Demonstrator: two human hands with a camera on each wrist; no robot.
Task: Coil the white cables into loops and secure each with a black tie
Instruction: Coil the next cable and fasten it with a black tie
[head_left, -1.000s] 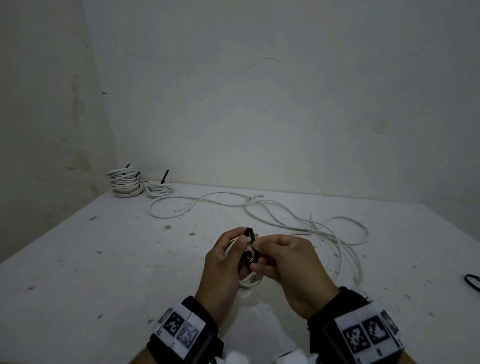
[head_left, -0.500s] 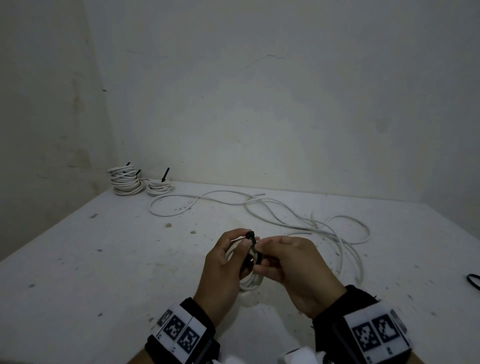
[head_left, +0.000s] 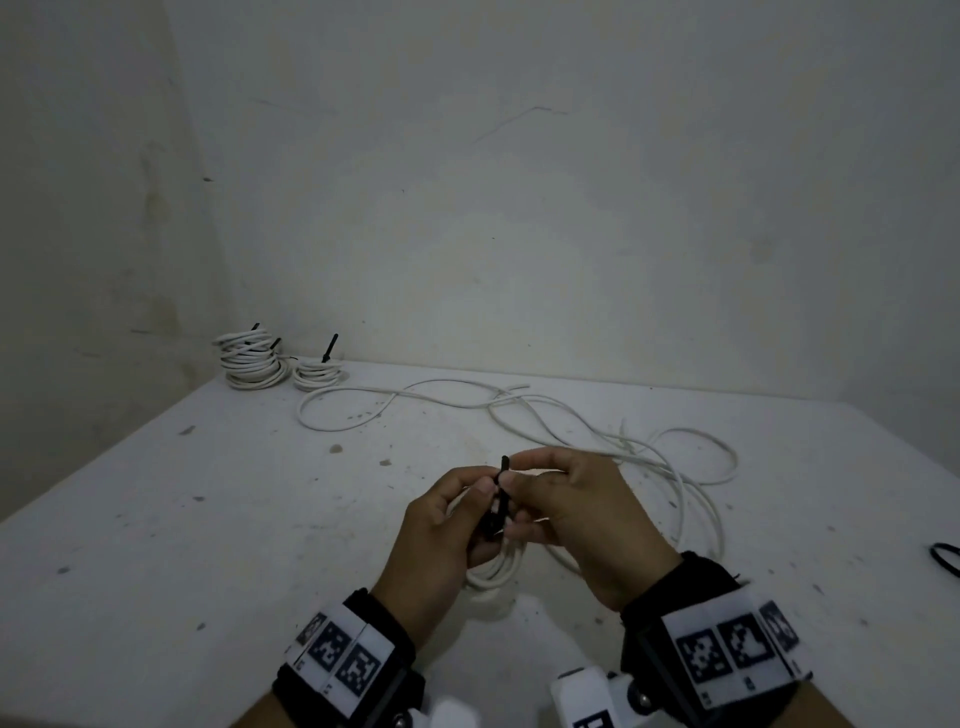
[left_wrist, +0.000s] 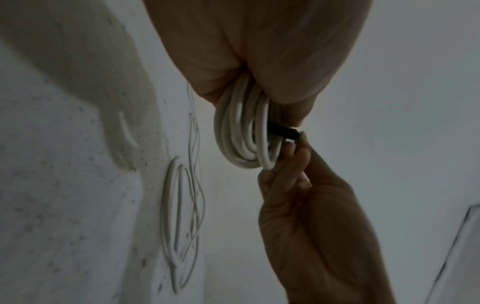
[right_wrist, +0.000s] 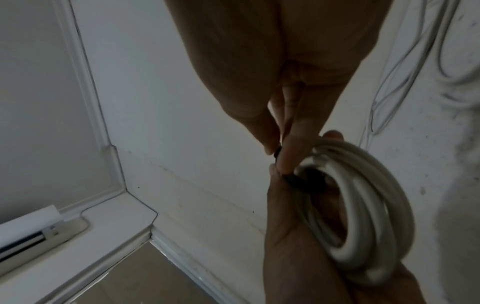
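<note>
Above the table's near middle, my left hand (head_left: 480, 496) grips a small coil of white cable (head_left: 493, 571), with several turns bunched in its fingers (left_wrist: 246, 131). A black tie (head_left: 503, 480) wraps the coil (right_wrist: 363, 205), and its tail points upward between the two hands. My right hand (head_left: 514, 486) pinches that tail between thumb and fingertips (right_wrist: 288, 156), close against the left thumb. The tie's band (right_wrist: 306, 181) crosses the coil's turns, and its head (left_wrist: 284, 131) shows beside the coil.
Loose white cables (head_left: 675, 457) sprawl over the table behind and to the right of my hands. Tied coils (head_left: 252, 358) (head_left: 317, 371) stand in the back left corner by the wall. Another black tie (head_left: 945, 556) lies at the right edge.
The tie's open loop has drawn in against the coil, and its tail now sticks up straight. Both hands have stayed together and risen slightly.
</note>
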